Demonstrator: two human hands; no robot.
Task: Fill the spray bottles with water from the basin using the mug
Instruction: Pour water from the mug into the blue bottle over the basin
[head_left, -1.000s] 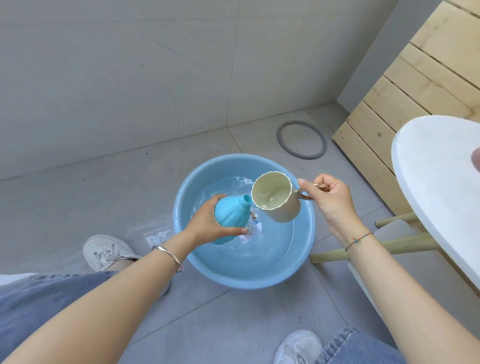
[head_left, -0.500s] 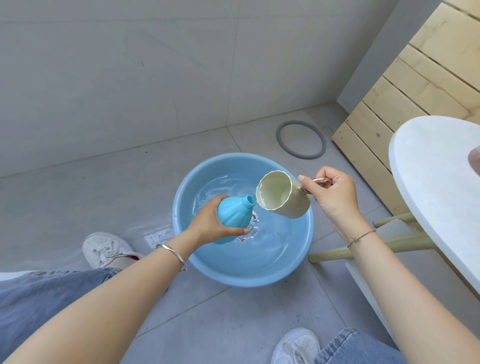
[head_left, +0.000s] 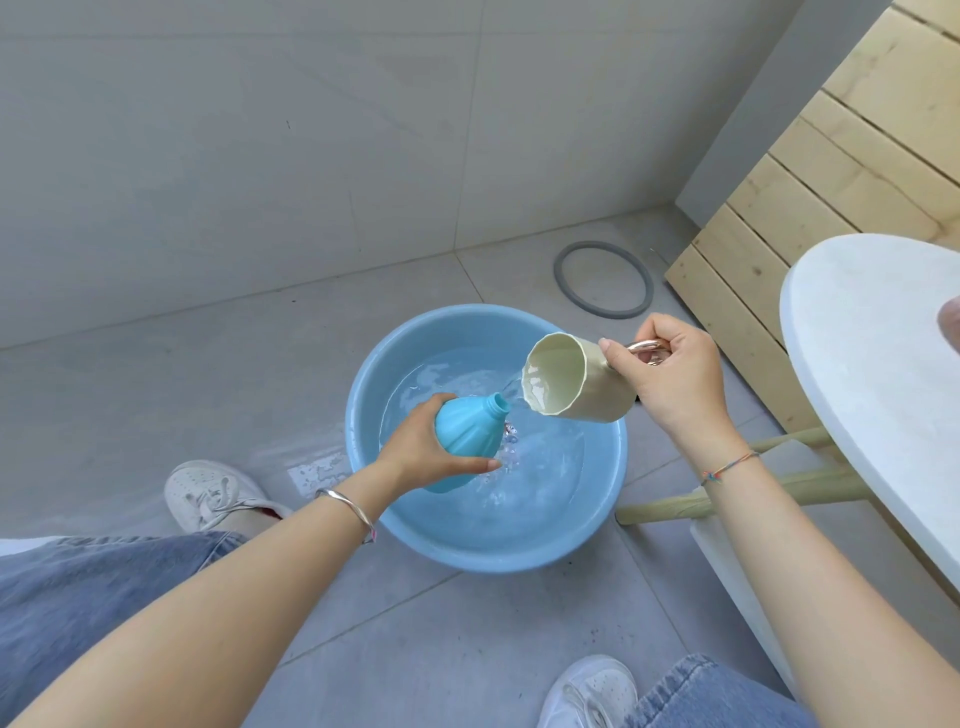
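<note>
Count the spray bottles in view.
1. The blue bottle is tilted over the basin, gripped by the left hand. Others may be outside the frame.

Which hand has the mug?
The right hand, gripping the cream mug by its handle and tipping it; the left hand holds the blue spray bottle over the basin.
</note>
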